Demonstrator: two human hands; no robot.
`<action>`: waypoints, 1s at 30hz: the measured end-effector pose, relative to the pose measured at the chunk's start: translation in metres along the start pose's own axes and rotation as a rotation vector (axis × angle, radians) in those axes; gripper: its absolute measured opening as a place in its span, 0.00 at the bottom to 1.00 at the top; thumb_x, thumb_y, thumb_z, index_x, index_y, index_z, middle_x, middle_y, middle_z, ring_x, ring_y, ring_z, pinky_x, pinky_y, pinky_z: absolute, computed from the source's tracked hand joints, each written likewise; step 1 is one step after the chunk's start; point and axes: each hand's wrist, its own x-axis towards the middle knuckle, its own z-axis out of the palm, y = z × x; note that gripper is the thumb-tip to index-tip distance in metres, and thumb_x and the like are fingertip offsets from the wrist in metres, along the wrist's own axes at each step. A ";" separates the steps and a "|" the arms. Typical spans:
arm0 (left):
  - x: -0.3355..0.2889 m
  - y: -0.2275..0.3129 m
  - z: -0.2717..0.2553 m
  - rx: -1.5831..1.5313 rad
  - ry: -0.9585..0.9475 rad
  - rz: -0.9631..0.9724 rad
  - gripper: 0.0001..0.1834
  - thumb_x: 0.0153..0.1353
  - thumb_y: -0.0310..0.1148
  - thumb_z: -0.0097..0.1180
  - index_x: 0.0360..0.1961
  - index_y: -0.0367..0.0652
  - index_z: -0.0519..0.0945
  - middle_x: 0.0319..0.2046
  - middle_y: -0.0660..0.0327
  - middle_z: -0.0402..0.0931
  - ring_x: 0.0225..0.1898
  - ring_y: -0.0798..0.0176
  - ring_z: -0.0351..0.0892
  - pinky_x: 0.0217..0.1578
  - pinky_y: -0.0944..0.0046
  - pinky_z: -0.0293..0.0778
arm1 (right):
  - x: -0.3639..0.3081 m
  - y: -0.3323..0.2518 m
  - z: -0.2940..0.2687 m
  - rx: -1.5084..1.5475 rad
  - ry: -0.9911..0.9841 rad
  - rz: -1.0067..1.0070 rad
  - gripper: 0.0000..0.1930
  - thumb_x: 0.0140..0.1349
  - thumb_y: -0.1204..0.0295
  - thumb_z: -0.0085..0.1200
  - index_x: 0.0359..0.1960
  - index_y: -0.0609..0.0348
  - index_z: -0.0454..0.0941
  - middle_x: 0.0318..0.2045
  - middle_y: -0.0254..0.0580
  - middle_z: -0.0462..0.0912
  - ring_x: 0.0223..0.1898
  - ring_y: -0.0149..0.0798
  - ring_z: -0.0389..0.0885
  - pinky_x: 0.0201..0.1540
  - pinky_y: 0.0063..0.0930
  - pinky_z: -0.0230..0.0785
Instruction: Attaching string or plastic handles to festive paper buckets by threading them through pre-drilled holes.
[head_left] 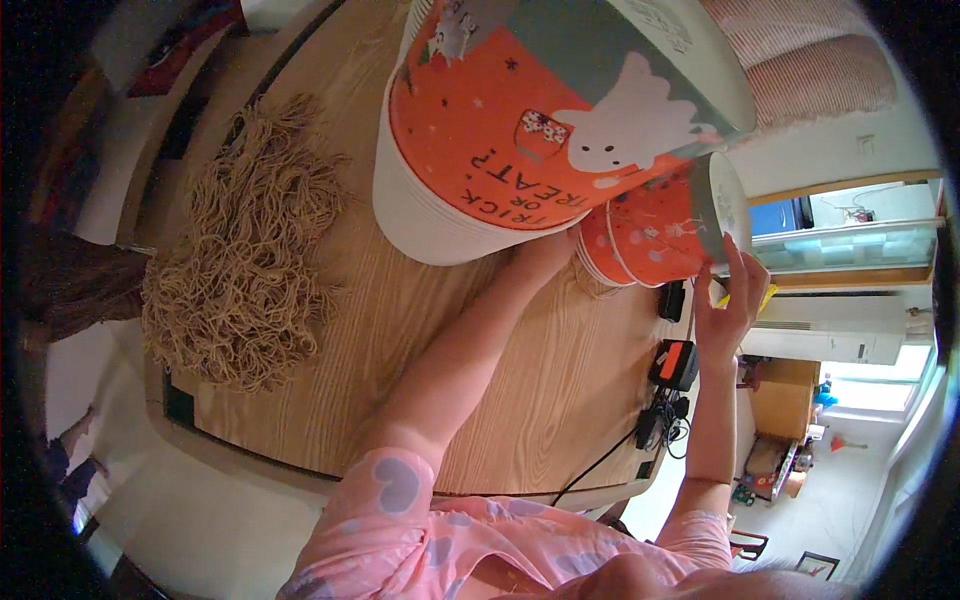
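A large stack of nested paper buckets (430,215) looms close in front of me, its outer one orange and grey-green with a white ghost. Behind its lower right side sits a smaller-looking orange paper bucket (655,230), nested with at least one more. My left hand (552,256) reaches in where the two stacks meet; its fingers are hidden behind the buckets. My right hand (735,300) has its fingertips on the base edge of the smaller-looking bucket, gripping it from the right.
A heap of tan string (250,250) lies at the left of the wood-grain table (400,390). Black adapters (675,365) with a cable sit by the table's right edge. Striped cushions (820,80) stand beyond. A dark brown bundle (85,285) hangs at far left.
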 end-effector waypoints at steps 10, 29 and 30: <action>0.003 -0.001 -0.001 -0.064 0.008 -0.021 0.11 0.52 0.25 0.51 0.38 0.35 0.70 0.27 0.50 0.74 0.32 0.49 0.75 0.39 0.52 0.69 | -0.004 -0.002 0.014 0.018 -0.052 -0.010 0.26 0.45 0.78 0.58 0.51 0.48 0.75 0.38 0.42 0.71 0.40 0.43 0.70 0.43 0.36 0.66; 0.005 0.007 -0.007 -0.076 0.072 -0.018 0.10 0.53 0.29 0.52 0.35 0.35 0.73 0.27 0.49 0.75 0.32 0.48 0.75 0.40 0.51 0.69 | 0.000 -0.007 0.011 0.123 -0.207 0.058 0.21 0.49 0.74 0.59 0.48 0.50 0.76 0.37 0.41 0.73 0.39 0.43 0.70 0.45 0.37 0.64; 0.005 0.007 -0.006 -0.078 0.095 -0.007 0.12 0.53 0.29 0.52 0.38 0.35 0.73 0.28 0.49 0.75 0.33 0.48 0.75 0.40 0.51 0.69 | 0.001 -0.007 0.010 0.162 -0.222 0.086 0.20 0.50 0.75 0.58 0.48 0.50 0.76 0.36 0.41 0.74 0.39 0.42 0.71 0.45 0.37 0.64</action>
